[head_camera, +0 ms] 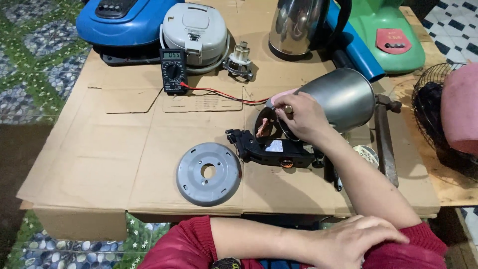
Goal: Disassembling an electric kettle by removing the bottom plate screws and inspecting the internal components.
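Observation:
A steel electric kettle [343,97] lies on its side on the cardboard, its open underside [266,127] facing left and its black handle [271,149] below. My right hand [301,119] is closed on a pinkish-red test probe [283,95] held at the rim of the underside. Red and black leads [219,93] run from there to a black multimeter [173,69] with a lit display. My left hand [358,239] rests flat on my right arm's red sleeve and holds nothing. The grey round bottom plate [208,173] lies left of the kettle.
Cardboard [124,149] covers the table. At the back stand a blue appliance [124,20], a white rice cooker [195,32], a small metal part [240,60], a second steel kettle [296,25] and a green fan base [386,35]. A hammer [384,139] and wire fan grille [433,109] sit at the right.

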